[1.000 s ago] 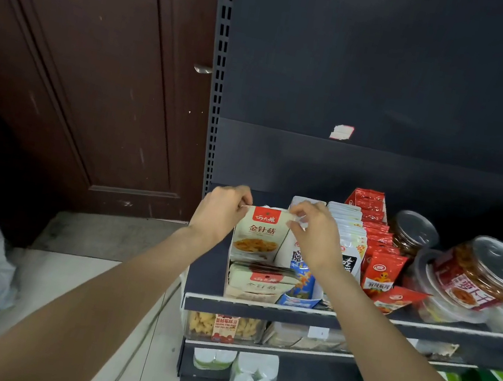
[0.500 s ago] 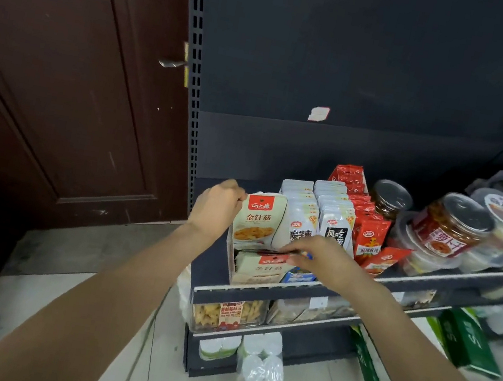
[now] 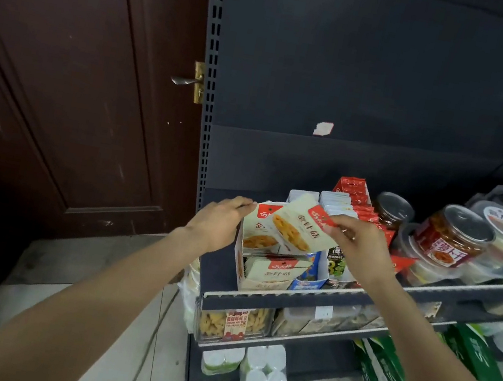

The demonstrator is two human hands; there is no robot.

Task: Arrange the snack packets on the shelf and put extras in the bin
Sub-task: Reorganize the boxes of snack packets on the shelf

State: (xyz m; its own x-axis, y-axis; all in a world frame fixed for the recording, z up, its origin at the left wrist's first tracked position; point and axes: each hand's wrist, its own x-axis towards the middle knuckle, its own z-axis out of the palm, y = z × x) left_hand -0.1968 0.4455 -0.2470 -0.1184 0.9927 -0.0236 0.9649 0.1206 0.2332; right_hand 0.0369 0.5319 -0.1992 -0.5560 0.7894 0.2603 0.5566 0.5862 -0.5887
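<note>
R hand (image 3: 363, 252) pinching a pale-green snack packet (image 3: 298, 228) by its red top corner, thumb & fingertips curled on it, packet tilted and held just above the open display box (image 3: 263, 269) at the shelf's L end. L hand (image 3: 222, 218) beside it, fingers fairly straight, tips touching the top edge of an upright matching packet (image 3: 258, 229) standing in the box; not clear if anything is gripped. More of the same packets lying flat in the box front (image 3: 274, 267). Box sits on the upper shelf (image 3: 275, 297) of a dark metal rack, touching a blue-and-white pack (image 3: 309, 275) on its R. Behind: rows of white packets (image 3: 338, 203) and red packets (image 3: 355, 187). Farther R on the shelf: clear jars w/ red labels (image 3: 448, 236) and a dark-lidded jar (image 3: 395, 209). Lower shelf holds a clear tub of yellow snacks (image 3: 233, 323). White-green rolls in plastic (image 3: 265, 375) on the floor under the rack; green cartons (image 3: 475, 357) leaning at R. Brown door w/ metal handle (image 3: 185, 81) to the L.
</note>
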